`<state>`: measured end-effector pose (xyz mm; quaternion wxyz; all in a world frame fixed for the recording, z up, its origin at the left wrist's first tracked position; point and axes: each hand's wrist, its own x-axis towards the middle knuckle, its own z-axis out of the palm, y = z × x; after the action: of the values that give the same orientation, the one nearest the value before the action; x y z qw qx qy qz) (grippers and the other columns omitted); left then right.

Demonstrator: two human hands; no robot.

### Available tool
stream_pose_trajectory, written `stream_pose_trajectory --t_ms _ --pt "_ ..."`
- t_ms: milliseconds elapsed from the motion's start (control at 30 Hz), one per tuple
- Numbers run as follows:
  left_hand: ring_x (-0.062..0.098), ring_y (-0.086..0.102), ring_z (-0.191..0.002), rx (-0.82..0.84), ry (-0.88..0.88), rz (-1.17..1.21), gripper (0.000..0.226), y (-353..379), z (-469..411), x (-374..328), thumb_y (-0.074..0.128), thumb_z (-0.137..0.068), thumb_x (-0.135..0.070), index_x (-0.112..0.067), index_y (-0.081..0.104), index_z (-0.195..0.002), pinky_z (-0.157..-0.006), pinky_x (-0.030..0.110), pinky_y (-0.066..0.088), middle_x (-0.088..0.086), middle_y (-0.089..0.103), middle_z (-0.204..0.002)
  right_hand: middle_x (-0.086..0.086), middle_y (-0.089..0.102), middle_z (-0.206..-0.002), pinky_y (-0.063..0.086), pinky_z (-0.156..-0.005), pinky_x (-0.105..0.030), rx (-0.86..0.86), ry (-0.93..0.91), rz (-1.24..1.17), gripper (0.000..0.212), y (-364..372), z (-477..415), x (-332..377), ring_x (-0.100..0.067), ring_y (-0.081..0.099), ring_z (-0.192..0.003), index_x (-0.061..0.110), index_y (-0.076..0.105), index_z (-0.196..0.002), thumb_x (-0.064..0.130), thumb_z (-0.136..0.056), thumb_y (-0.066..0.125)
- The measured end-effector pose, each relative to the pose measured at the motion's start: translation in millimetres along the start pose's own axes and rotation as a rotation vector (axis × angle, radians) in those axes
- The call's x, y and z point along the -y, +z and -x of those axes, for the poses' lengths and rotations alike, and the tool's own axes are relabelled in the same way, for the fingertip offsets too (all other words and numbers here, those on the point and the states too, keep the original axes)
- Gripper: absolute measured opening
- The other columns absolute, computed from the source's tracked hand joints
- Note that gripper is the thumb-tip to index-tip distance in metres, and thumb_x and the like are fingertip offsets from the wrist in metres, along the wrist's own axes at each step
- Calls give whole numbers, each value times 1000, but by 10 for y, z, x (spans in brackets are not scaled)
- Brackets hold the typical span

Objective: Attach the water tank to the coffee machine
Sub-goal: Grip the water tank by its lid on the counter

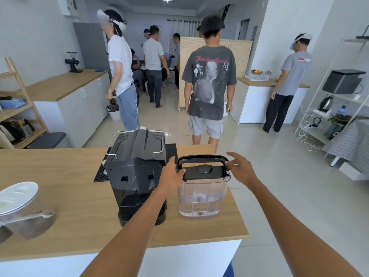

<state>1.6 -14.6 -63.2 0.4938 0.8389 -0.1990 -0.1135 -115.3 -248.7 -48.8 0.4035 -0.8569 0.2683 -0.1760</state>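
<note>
The wooden worktop [79, 206] carries the black coffee machine [135, 176]; just right stands the clear water tank [201, 196], black-lidded, handle raised. Left hand [172, 172] fingers grip the lid's left end; right hand [242, 168] fingers spread at the handle's right end.

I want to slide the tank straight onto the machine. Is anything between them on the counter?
Only the left hand, which sits in the gap at the tank's lid, beside the machine. The counter between them looks bare.
</note>
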Motion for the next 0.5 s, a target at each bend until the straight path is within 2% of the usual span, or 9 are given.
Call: stream_pose_trajectory --t_ms 100,200,300,367,500 --pt "25 64 -114 -25 58 18 43 -19 19 34 70 -89 -13 -8 59 -130 -92 31 50 12 69 -121 -15 77 -106 50 -92 -34 -27 45 5 39 -16 -16 -11 -29 68 -105 7 67 -131 18 -94 70" --pt "18 65 -99 -12 59 91 43 -40 34 36 79 -80 -11 -8 63 -120 -77 17 48 4 70 -106 -11 76 -94 55 -94 -43 -27 64 -39 31 -32 -44 0 -30 72 -96 5 74 -120 11 -90 74" --pt "15 63 -97 -32 54 98 50 -28 36 11 84 -75 -13 -11 61 -119 -83 25 49 0 68 -103 -7 74 -85 57 -88 -39 -24 62 -51 25 -53 -77 11 -26 72 -87 7 78 -113 6 -88 74" --pt "18 65 -97 -56 68 77 50 -22 37 3 85 -74 -14 -14 60 -117 -87 32 52 1 70 -102 -6 74 -84 58 -88 -41 -17 53 -56 20 -73 -82 14 -27 73 -87 15 76 -104 6 -86 76" --pt "17 66 -93 -104 158 -53 47 -33 50 36 83 -76 -21 -19 58 -115 -83 36 55 0 71 -98 -9 74 -87 58 -85 -43 -12 4 -32 25 -99 -90 -11 -26 69 -83 27 69 -97 7 -84 78"
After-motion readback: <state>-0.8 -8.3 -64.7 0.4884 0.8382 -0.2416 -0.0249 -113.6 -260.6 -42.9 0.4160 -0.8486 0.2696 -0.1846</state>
